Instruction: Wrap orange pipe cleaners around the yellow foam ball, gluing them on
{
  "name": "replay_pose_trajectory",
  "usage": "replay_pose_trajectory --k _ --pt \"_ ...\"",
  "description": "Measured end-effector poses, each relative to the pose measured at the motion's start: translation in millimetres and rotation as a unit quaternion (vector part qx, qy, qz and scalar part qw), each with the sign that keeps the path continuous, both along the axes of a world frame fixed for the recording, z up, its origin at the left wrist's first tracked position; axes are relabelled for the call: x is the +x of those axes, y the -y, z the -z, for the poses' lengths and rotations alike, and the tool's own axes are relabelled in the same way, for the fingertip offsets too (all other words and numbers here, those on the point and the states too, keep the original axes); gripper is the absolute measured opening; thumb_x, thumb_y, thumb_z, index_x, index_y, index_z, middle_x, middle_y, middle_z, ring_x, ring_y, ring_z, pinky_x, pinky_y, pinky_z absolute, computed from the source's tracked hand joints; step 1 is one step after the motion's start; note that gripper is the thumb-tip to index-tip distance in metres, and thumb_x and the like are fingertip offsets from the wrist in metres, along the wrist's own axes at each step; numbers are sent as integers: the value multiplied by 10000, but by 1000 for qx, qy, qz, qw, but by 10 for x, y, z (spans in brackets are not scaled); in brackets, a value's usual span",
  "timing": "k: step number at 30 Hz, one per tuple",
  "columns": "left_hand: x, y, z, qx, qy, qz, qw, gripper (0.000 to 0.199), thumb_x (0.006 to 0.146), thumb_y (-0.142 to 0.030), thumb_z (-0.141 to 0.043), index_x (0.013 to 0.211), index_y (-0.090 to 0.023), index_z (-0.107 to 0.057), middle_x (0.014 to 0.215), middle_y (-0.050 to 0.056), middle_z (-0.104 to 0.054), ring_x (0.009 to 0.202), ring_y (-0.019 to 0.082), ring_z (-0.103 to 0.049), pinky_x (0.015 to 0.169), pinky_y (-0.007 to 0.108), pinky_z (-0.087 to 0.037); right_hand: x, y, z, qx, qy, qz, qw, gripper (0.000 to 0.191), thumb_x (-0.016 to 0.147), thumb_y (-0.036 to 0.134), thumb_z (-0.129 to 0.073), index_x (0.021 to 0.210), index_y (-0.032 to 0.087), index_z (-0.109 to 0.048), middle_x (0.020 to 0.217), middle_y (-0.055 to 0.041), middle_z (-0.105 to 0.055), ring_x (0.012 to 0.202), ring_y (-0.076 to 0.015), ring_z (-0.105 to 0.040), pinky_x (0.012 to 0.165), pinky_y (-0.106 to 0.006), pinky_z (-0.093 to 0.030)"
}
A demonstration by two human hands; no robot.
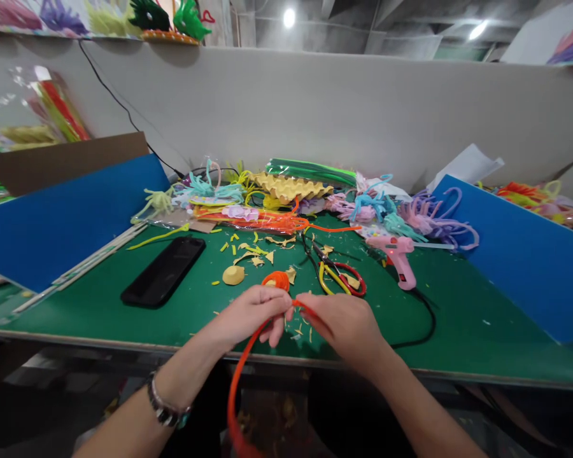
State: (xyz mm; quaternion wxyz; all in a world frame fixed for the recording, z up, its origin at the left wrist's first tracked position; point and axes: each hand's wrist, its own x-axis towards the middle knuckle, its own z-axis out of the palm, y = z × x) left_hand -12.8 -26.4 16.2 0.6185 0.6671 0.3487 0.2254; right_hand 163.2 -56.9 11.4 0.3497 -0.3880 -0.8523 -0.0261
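Observation:
Near the front edge of the green table, my left hand [255, 312] is closed on an orange coil [277, 278], wound from pipe cleaner around what looks like a tan egg-carton cup. My right hand [346, 318] pinches the orange pipe cleaner [239, 375] beside the left fingertips. A long length of it hangs below the hands, past the table edge. The fingers hide part of the winding. Just beyond lie a tan egg-carton cup [233, 275], torn carton scraps [256, 259], and scissors with red handles [358, 280] next to yellow-handled pliers [328, 280].
A black phone [163, 272] lies left, near white sticks [81, 267]. On the right rests a pink glue gun [398, 257] with its cord. Blue boards [71, 216] flank both sides. Bundled pipe cleaners [253, 218] and an egg carton [286, 187] line the back.

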Motion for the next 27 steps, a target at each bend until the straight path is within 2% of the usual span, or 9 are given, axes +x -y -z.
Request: replay_pose_trajectory --k 3,5,8,11,13,15,18,21,27 --pt "15 18 29 -122 59 4 991 303 754 -403 -432 532 -198 -413 277 -94 -322 280 51 -197 391 214 -228 17 34 -42 215 102 16 971 221 906 162 -431 832 142 -639 488 26 -526 464 -98 -434 489 -262 -242" --pt "3 33 16 -108 40 23 993 292 768 -399 -430 560 -195 -433 294 -87 -356 278 55 -226 386 213 -235 22 36 -47 189 80 18 979 322 928 214 -398 694 151 -611 473 17 -519 453 -95 -416 484 -260 -243" --pt "-28 40 -18 136 -52 3 989 270 824 -329 -391 615 -192 -493 414 -38 -523 370 84 -400 473 219 -349 -20 44 3 -109 -79 -10 991 453 942 379 -312 583 181 -505 431 43 -418 406 -80 -342 441 -227 -230" --pt "-47 29 -22 468 -128 -48 873 254 833 -237 -399 619 -202 -532 508 -19 -606 477 97 -467 679 264 -403 -114 77 81 -458 -326 -53 825 453 892 532 -288 594 209 -398 388 103 -233 341 -67 -196 381 -205 -208" --pt "-41 27 -8 515 -135 -60 845 256 832 -214 -390 618 -206 -530 497 -22 -608 474 97 -459 718 278 -396 -153 93 114 -520 -401 -49 752 448 871 566 -285 610 216 -391 375 120 -178 330 -66 -144 363 -208 -208" --pt "-24 34 12 397 -107 -39 911 261 842 -243 -370 618 -202 -498 469 -27 -601 422 90 -438 632 256 -397 -132 87 120 -442 -355 -9 824 413 863 534 -354 677 191 -492 382 100 -278 341 -70 -223 380 -207 -234" --pt "-3 47 32 75 -1 -18 997 296 840 -363 -347 600 -205 -420 343 -60 -495 287 69 -314 453 224 -326 -9 49 93 -113 -130 36 984 249 879 359 -452 868 176 -621 475 42 -506 421 -82 -410 448 -213 -279" --pt "-9 40 33 -81 109 -67 988 321 791 -417 -424 554 -204 -379 248 -114 -312 250 39 -208 468 215 -319 100 25 68 165 45 28 985 218 890 157 -437 836 190 -647 491 28 -576 437 -78 -466 487 -235 -293" --pt "-18 14 68 -121 84 -61 987 298 773 -369 -459 539 -188 -428 253 -107 -340 250 34 -202 416 226 -209 91 69 48 270 19 94 958 94 847 236 -550 927 186 -551 676 -22 -655 623 -128 -580 598 -248 -426"
